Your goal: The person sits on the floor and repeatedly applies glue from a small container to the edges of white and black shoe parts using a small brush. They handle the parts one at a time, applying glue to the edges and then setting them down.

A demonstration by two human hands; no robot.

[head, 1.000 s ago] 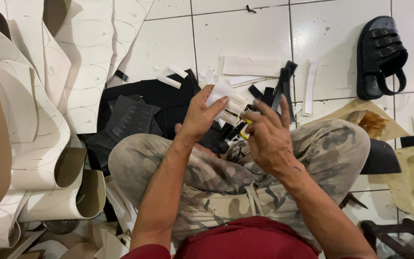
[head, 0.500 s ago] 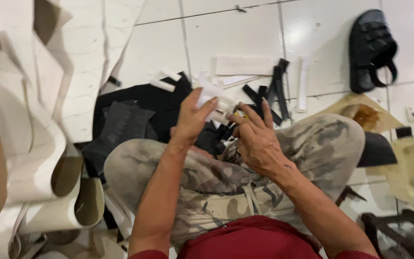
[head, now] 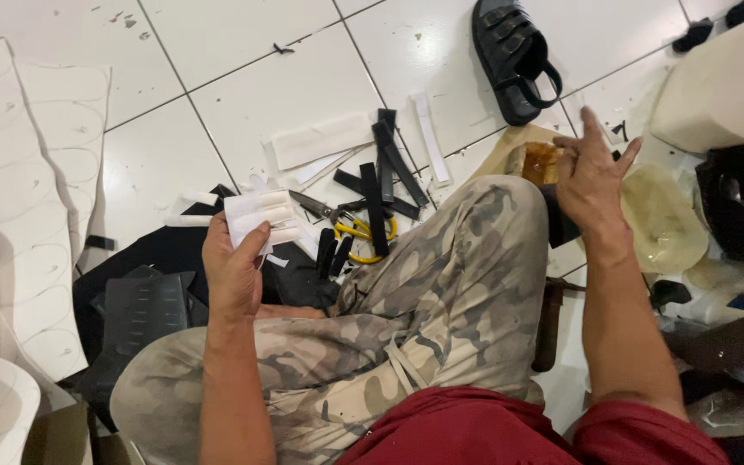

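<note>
- The left hand [head: 236, 263] grips a small stack of white strips [head: 258, 217], thumb on one side and fingers curled round the back; the stack is held up above the left knee, off the floor
- The right hand [head: 592, 176] has let go — a second ago it was working against the strips together with the left, now it is out past the right knee, fingers spread wide and holding nothing
- It hovers over a shallow tin of amber glue [head: 534, 162] that sits on a scrap of brown card on the floor, just beside the knee
- That swing from two hands on the stack to one suggests the strips are gathered and the free hand is going for glue or a fresh piece, though which one cannot be told
- The view has also tipped up and to the right since then, so more of the tiled floor [head: 243, 77] shows
- Between the knees lie yellow-handled scissors [head: 348, 226] among loose black straps [head: 381, 185]; more white strips lie flat just beyond them
- A black sandal [head: 511, 58] rests well apart, near the top edge
- Large pale sheets [head: 19, 224] marked with sole outlines lie at the left
</note>
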